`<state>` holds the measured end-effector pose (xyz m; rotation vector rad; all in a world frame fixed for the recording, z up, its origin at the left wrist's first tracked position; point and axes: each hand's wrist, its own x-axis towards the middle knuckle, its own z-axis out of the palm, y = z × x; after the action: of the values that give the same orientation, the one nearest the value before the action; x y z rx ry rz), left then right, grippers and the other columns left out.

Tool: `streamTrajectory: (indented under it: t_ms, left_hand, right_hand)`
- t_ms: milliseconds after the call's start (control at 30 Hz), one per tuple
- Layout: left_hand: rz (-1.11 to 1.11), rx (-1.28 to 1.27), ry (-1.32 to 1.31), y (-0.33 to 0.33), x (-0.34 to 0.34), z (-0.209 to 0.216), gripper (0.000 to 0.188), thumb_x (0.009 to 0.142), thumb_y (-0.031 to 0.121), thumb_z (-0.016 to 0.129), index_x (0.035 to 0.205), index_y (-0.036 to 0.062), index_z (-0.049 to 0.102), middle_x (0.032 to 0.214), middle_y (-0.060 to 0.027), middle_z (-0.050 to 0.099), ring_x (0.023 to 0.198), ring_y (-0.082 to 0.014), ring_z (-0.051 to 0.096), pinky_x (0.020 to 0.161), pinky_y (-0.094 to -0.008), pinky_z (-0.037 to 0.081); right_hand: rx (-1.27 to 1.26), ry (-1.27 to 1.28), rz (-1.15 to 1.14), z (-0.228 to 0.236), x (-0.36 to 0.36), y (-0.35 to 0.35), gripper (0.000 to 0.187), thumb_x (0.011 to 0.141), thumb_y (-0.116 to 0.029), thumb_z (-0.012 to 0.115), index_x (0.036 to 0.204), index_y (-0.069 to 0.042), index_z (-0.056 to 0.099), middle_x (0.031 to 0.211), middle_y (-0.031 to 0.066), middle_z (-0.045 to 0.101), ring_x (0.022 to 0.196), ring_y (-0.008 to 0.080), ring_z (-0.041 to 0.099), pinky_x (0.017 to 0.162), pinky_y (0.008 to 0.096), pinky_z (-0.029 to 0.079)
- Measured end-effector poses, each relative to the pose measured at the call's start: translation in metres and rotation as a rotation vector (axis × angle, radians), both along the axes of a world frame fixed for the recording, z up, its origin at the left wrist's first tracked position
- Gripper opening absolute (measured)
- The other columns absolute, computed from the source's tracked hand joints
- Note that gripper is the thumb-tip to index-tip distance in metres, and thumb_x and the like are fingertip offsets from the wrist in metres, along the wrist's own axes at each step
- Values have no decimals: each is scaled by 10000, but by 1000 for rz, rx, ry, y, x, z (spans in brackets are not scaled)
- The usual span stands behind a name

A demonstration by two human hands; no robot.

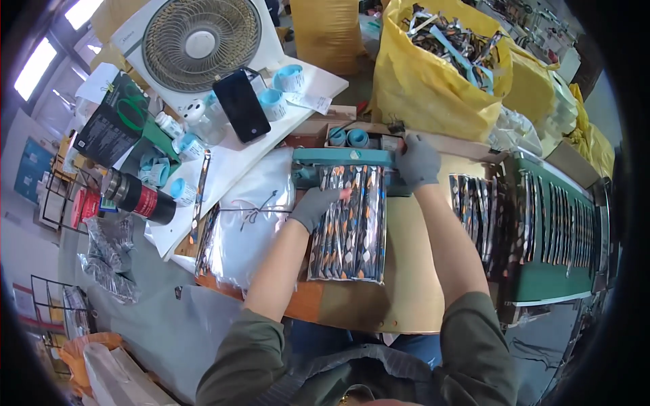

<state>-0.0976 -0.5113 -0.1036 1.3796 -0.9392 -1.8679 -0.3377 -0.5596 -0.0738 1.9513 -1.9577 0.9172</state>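
Note:
In grey fingerless-tipped gloves, both of my hands are at a teal bar-shaped bag sealer. Below its bar lies a clear bag of stick packs, dark with orange and white patterns, its top edge up against the sealer. My left hand grips the pack's upper left side, a bare fingertip resting on top. Closed round the right end of the sealer's arm is my right hand. How far the bag reaches under the bar is hidden.
On the left are a stack of clear bags, a phone, a fan and a black flask. More stick packs lie right, beside a green conveyor. A yellow sack of scraps stands behind.

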Motion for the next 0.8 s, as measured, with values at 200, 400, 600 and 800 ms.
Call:
streamTrajectory:
  t_ms: [200, 400, 600, 800]
  left_hand:
    - [48, -220, 13, 6, 3, -16, 321, 723, 170, 758, 988, 16, 664, 898, -37, 666, 785, -124, 606, 744, -262, 471]
    - [23, -258, 5, 5, 2, -18, 336, 710, 179, 765, 985, 19, 660, 906, -45, 665, 799, -125, 607, 751, -267, 471]
    - [85, -333, -131, 30, 3, 8, 351, 701, 214, 772, 937, -25, 671, 865, -59, 672, 766, -131, 612, 743, -273, 481]
    - [2, -769, -111, 126, -17, 55, 336, 702, 164, 774, 969, 12, 636, 900, -47, 665, 834, -127, 612, 732, -272, 500]
  right_hand:
    - [133, -61, -58, 5, 9, 0, 226, 825, -298, 542, 785, -78, 569, 815, 140, 605, 744, 356, 597, 632, 460, 475]
    - [136, -83, -78, 9, 8, 4, 242, 830, -318, 546, 791, -81, 578, 809, 133, 604, 752, 362, 595, 640, 454, 475]
    - [164, -1466, 374, 6, 21, 83, 471, 728, -241, 744, 1096, -8, 563, 906, 79, 613, 924, 201, 585, 812, 323, 466]
    - [419, -1476, 636, -26, 51, 210, 636, 699, -116, 775, 1214, 17, 427, 1099, 81, 578, 1000, 156, 554, 855, 297, 462]
